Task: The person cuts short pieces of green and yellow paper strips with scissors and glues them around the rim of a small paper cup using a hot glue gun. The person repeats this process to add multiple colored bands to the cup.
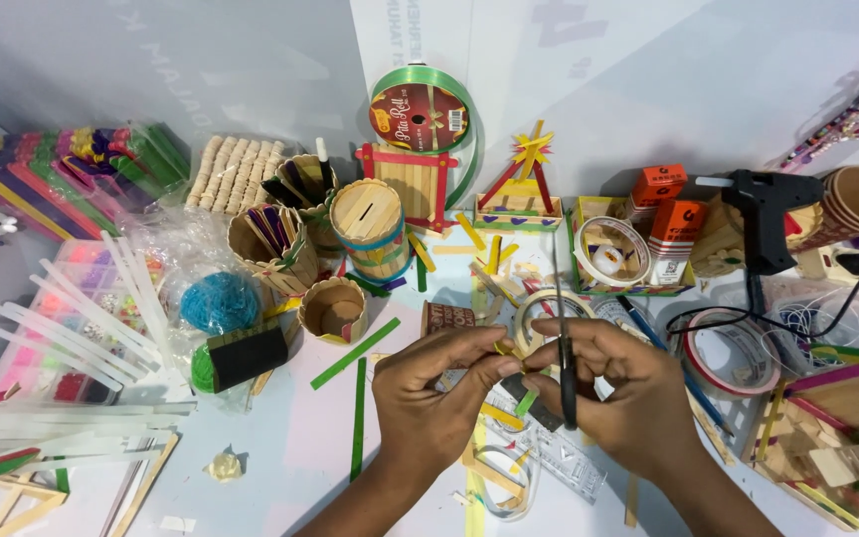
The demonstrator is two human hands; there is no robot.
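My left hand and my right hand meet over the middle of the craft table. Between their fingertips they pinch a small yellow and green stick piece. My right hand also grips black scissors, whose blades point up and away from me. Under my hands lie a clear ruler, yellow sticks and a tape ring.
Green sticks lie to the left. Wooden stick cups, a blue yarn ball, white glue sticks and coloured stick packs fill the left. A black glue gun, tape rolls and stick models crowd the right.
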